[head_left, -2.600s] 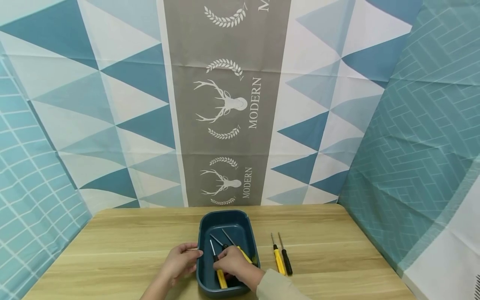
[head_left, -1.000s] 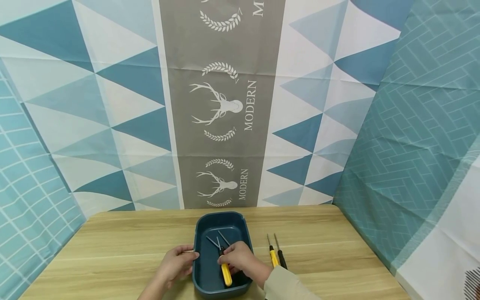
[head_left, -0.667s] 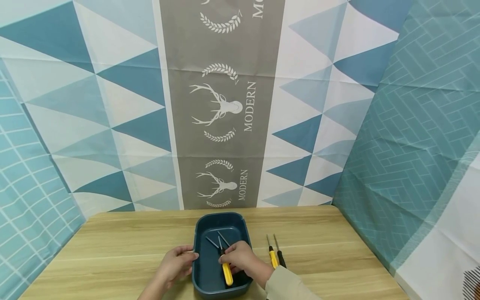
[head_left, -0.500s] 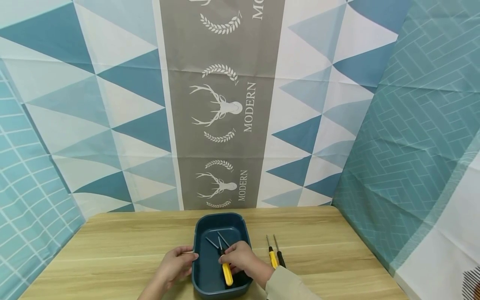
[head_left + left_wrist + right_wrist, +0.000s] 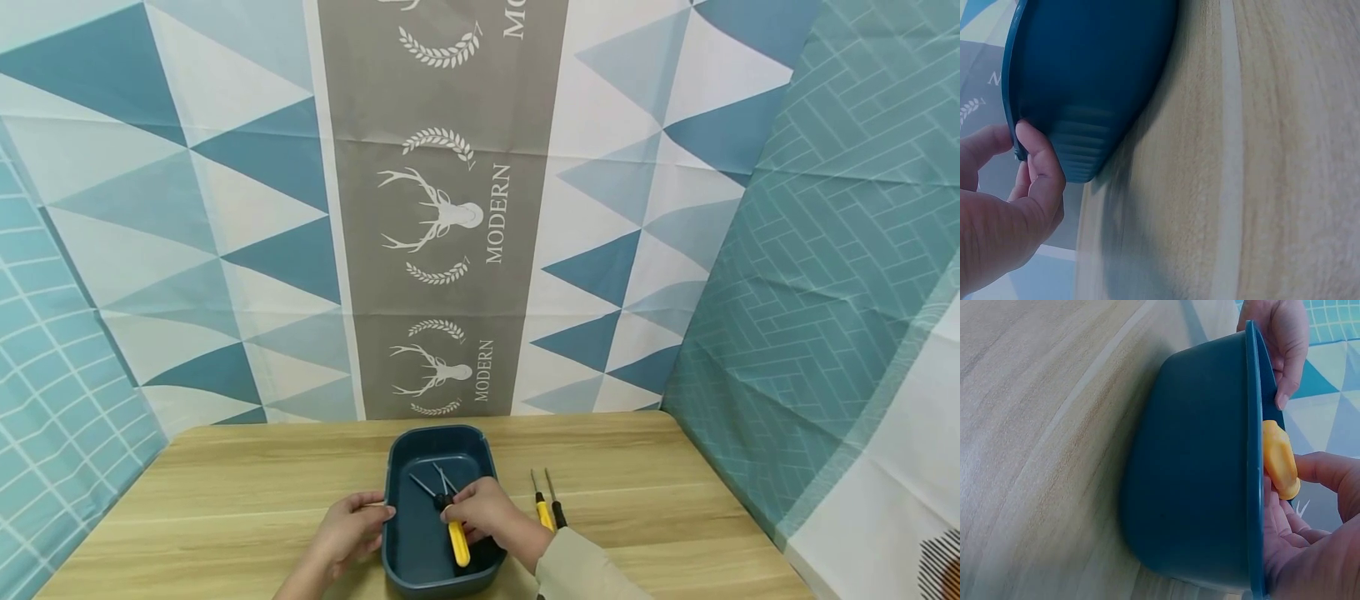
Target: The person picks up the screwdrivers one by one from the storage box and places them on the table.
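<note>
Head view, tray: one deep, dark-blue rectangular plastic tray with rounded corners (image 5: 411,550) stands on the pale wood-grain surface (image 5: 262,500), midway between its left and right edges, its far end near the surface's far edge.
Head view, in the tray: three thin metal shafts, tips toward the tray's far edge. One belongs to the yellow-handled screwdriver with a black collar (image 5: 459,546), its handle end toward the tray's near right corner. The other two handles are mostly hidden by the hand.
Head view, right hand: the right hand (image 5: 487,510) reaches in over the tray's right edge from a beige sleeve (image 5: 588,571) and pinches the yellow-handled screwdriver.
Head view, left hand: the left hand (image 5: 348,529) grips the tray's left edge.
Head view, outside the tray: two screwdrivers side by side between the tray and the surface's right edge, tips toward the far edge: one with a yellow grip (image 5: 544,512), one with a black grip (image 5: 558,515).
Left wrist view, rim: thumb and fingers of the left hand lie on either side of the tray's rim; the contents are hidden.
Right wrist view, handle: one yellow handle shows past the tray's right edge, the right thumb against it; the left hand is at the opposite edge.
</note>
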A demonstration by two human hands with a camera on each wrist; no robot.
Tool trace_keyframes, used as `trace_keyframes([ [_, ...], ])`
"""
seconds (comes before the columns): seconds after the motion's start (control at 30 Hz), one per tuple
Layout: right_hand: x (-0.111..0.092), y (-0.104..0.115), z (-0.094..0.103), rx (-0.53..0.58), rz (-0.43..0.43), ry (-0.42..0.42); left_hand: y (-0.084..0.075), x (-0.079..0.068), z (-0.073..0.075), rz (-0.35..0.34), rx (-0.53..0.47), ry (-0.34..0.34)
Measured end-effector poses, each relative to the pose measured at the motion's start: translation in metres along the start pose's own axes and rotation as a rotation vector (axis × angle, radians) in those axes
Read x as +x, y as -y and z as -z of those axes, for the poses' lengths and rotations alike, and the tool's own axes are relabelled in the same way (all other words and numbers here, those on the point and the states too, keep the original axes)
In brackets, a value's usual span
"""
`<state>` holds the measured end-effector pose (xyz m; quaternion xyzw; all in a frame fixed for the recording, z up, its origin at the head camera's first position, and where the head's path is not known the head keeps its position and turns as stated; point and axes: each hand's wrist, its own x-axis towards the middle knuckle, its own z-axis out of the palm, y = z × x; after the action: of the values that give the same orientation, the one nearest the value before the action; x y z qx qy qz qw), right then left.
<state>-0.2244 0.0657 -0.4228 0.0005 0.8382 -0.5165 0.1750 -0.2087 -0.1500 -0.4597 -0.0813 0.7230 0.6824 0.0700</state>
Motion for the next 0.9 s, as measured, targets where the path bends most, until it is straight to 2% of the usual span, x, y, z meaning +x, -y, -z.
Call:
trace_keyframes([
  [0.57, -0.003, 0.006, 0.009, -0.046, -0.018, -0.050, -0.001, 0.000, 0.001, -0.008, -0.004, 0.017],
  [0.9, -0.003, 0.004, 0.018, -0.008, -0.006, -0.065, -0.001, 0.000, 0.001, -0.010, 0.008, 0.022],
])
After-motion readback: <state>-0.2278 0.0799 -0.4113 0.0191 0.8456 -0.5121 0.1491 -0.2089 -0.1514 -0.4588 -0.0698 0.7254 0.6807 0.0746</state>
